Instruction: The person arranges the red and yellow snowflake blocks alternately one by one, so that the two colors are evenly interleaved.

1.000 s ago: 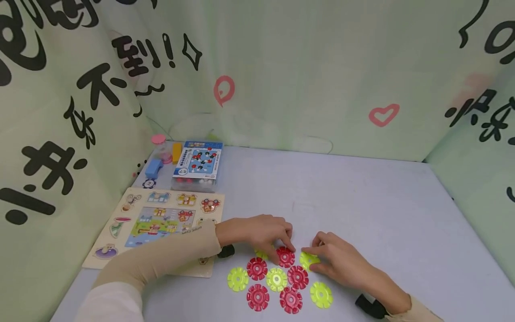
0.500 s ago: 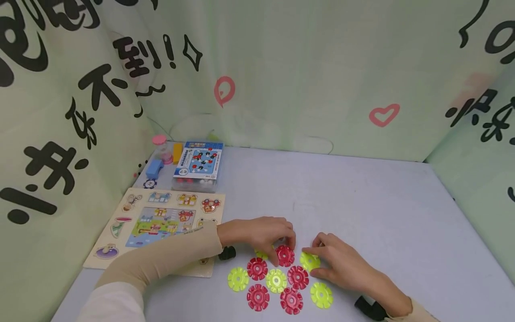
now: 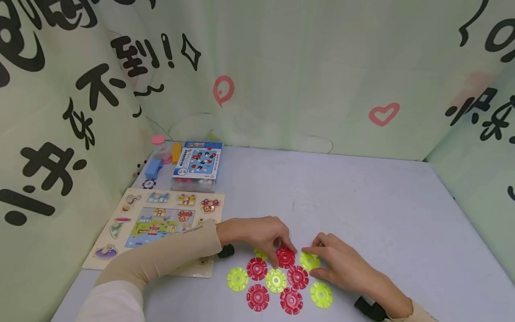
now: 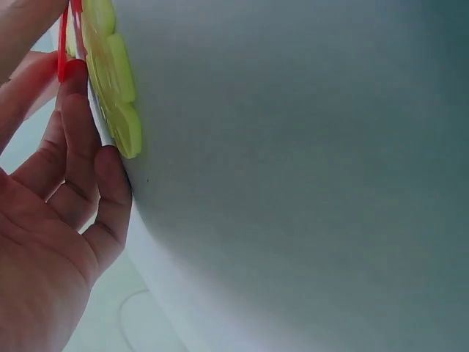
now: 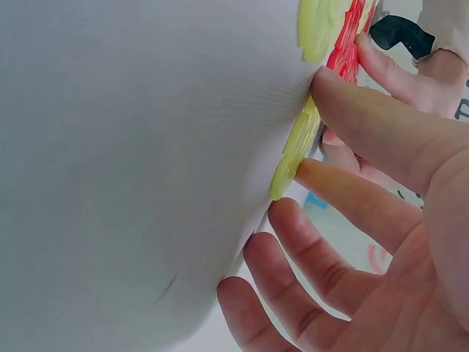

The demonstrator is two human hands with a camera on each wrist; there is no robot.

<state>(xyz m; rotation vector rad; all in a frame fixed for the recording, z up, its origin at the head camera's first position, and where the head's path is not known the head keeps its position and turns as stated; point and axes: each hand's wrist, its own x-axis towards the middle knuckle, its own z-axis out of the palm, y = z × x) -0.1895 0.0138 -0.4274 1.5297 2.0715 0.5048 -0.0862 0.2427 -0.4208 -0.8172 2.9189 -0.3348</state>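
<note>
In the head view, my left hand [image 3: 265, 235] pinches a red notched plastic disc [image 3: 285, 258] between thumb and index finger at the top of a cluster. My right hand [image 3: 342, 261] holds a yellow-green notched disc [image 3: 309, 260] by its edges, just right of the red one. Close below lie another yellow-green disc [image 3: 276, 281] and several red discs [image 3: 298, 277], flat on the table. One more yellow-green disc [image 3: 261, 254] is partly hidden behind the left hand. The right wrist view shows thumb and index finger at opposite edges of the yellow-green disc [image 5: 297, 143].
A wooden picture puzzle board [image 3: 116, 210] lies left, partly under the left sleeve. Behind it stand a boxed molecule set [image 3: 197, 165], a pink-capped bottle [image 3: 161, 150] and a blue block [image 3: 154, 169]. Printed curtains [image 3: 306, 80] surround the white table [image 3: 362, 197].
My left index finger has come slightly down and right along the red disc, which has shifted very slightly. My right hand stays in place on the yellow-green disc.
</note>
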